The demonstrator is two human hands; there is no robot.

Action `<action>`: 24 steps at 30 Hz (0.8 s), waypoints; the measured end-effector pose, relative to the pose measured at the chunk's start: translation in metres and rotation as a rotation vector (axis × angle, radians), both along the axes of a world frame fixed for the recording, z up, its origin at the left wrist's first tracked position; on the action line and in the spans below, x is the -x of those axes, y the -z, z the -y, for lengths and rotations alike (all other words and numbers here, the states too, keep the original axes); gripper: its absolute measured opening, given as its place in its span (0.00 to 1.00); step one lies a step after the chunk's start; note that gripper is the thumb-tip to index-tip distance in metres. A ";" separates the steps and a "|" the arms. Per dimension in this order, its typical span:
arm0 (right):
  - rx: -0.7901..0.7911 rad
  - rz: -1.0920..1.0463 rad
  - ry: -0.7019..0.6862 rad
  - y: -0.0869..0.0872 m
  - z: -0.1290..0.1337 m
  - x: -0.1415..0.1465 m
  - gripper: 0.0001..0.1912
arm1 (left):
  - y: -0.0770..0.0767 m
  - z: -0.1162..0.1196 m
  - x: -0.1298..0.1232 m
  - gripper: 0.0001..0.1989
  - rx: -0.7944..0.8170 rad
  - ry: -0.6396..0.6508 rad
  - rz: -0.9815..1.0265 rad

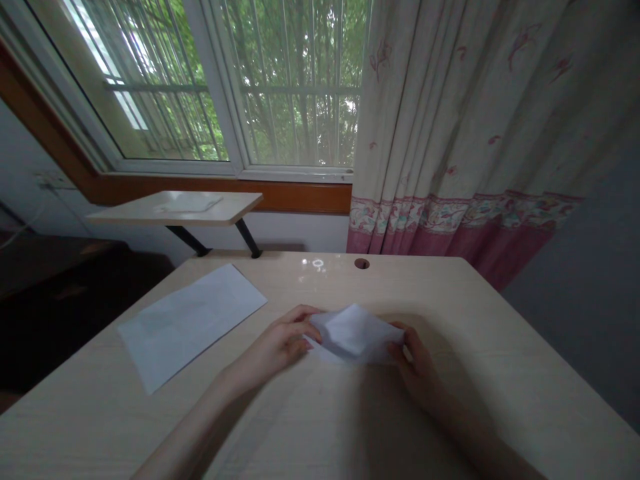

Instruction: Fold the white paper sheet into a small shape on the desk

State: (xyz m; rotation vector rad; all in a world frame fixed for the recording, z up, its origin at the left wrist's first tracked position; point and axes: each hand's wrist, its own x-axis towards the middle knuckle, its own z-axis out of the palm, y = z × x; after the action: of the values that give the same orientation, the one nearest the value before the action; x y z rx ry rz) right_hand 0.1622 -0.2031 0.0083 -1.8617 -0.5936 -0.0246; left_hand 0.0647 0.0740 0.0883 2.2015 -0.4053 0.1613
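Observation:
A folded sheet of white paper [356, 332] is held between my two hands over the middle of the desk, its upper edge rising to a peak. My left hand [293, 335] pinches its left end, fingers on top and thumb nearer me. At the right end, my right hand [413, 357] grips the corner between thumb and fingers. The paper's lower part is slightly blurred, and I cannot tell whether it touches the desk. To the left, a stack or sheet of white paper [193, 327] lies flat at an angle.
The pale wooden desk [310, 427] has a round cable hole [362, 264] near its back edge. A small raised shelf [190, 205] on black legs stands at the back left. Beyond are a barred window [300, 87] and a patterned curtain [450, 133].

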 end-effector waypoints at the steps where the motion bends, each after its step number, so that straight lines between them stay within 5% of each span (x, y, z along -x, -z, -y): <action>1: 0.004 -0.003 -0.002 -0.001 0.000 0.000 0.15 | 0.001 0.001 0.000 0.08 0.003 -0.007 0.004; 12: 0.015 0.017 -0.065 -0.006 0.002 0.001 0.15 | 0.027 0.008 -0.006 0.26 0.060 -0.028 0.130; 19: 0.041 0.006 -0.093 -0.011 0.002 0.000 0.18 | 0.053 0.005 -0.012 0.62 0.384 -0.137 -0.082; 24: 0.082 -0.039 -0.149 -0.009 0.003 -0.003 0.20 | 0.059 0.001 -0.016 0.64 0.436 -0.228 -0.127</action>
State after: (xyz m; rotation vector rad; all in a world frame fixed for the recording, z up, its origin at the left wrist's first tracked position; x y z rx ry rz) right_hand 0.1652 -0.2059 0.0174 -1.8872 -0.7140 0.1363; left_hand 0.0807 0.0725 0.0296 1.8085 -0.0381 0.2109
